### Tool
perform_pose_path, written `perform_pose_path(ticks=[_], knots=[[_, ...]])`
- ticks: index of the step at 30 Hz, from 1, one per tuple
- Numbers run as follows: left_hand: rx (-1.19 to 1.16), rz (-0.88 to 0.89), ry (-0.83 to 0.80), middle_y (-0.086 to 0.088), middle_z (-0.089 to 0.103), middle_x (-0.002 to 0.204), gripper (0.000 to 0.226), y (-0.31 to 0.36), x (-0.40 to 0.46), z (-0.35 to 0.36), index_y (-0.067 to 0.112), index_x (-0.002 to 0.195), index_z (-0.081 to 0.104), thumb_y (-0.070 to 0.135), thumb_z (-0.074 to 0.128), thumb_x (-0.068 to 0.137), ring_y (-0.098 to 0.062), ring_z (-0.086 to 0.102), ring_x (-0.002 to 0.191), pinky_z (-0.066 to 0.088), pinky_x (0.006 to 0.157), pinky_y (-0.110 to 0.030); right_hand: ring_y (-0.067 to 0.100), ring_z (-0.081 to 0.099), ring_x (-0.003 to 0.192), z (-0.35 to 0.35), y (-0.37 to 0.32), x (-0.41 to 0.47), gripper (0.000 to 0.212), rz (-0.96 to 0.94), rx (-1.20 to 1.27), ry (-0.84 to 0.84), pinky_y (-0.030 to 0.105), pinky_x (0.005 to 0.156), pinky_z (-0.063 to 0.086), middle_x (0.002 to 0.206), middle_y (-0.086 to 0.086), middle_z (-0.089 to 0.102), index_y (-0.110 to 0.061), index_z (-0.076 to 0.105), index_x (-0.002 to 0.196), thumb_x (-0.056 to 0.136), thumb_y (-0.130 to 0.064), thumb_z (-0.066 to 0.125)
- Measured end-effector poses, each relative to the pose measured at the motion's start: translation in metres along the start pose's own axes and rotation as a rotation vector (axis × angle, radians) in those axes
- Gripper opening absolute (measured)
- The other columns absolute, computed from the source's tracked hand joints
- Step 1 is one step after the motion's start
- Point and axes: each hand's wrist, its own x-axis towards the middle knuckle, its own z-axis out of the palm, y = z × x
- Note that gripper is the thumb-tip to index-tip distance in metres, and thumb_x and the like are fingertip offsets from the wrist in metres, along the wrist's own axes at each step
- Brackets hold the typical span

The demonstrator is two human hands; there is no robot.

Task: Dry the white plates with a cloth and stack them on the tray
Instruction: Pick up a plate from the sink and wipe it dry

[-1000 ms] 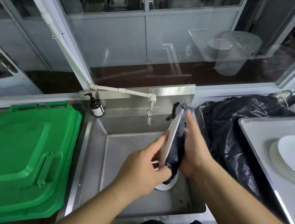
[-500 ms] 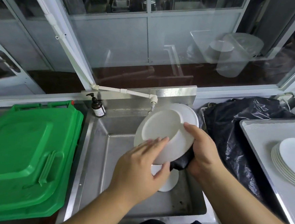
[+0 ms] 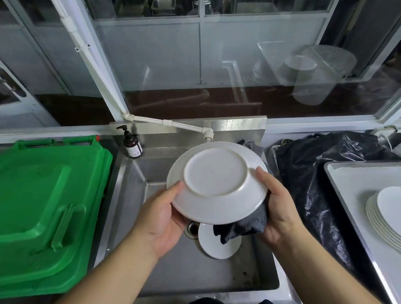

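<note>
hands hold one white plate (image 3: 216,182) bottom up over the sink (image 3: 209,272). the left hand (image 3: 163,221) grips its rim, and the right hand (image 3: 278,210) grips the rim and a dark cloth (image 3: 244,225) under it. more plates (image 3: 391,217) sit stacked on the tray (image 3: 351,178) at the right.

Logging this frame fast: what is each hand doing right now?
Left hand: grips the white plate by its near-left rim.
Right hand: holds the plate's right rim, with the dark cloth beneath it.
</note>
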Motion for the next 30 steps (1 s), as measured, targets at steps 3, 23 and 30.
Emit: perform_pose_path(ticks=[3, 23, 30], knots=[[0.004, 0.01, 0.033, -0.011, 0.081, 0.109, 0.031, 0.003, 0.0, 0.001, 0.007, 0.124, 0.071, 0.018, 0.064, 0.096, -0.019, 0.08, 0.088, 0.063, 0.062, -0.03, 0.042, 0.076, 0.108, -0.007, -0.001, -0.001, 0.041, 0.035, 0.001, -0.008, 0.054, 0.084, 0.063, 0.126, 0.025, 0.075, -0.007, 0.08, 0.122, 0.094, -0.037, 0.072], [0.105, 0.043, -0.143, -0.022, 0.073, 0.13, 0.048, 0.019, -0.012, -0.017, 0.007, 0.136, 0.066, 0.007, 0.065, 0.088, -0.032, 0.076, 0.11, 0.065, 0.079, -0.041, 0.033, 0.08, 0.087, -0.026, -0.031, -0.003, 0.032, 0.133, -0.072, -0.136, 0.043, 0.072, 0.067, 0.106, 0.022, 0.079, 0.003, 0.08, 0.111, 0.094, -0.02, 0.064], [0.123, 0.053, -0.223, -0.018, 0.075, 0.126, 0.034, 0.021, -0.021, -0.001, 0.014, 0.114, 0.082, 0.006, 0.067, 0.085, -0.029, 0.076, 0.11, 0.065, 0.079, -0.036, 0.033, 0.078, 0.105, -0.019, -0.018, 0.004, 0.058, -0.047, -0.257, 0.006, 0.043, 0.084, 0.066, 0.124, 0.019, 0.077, -0.007, 0.069, 0.135, 0.083, -0.031, 0.082]])
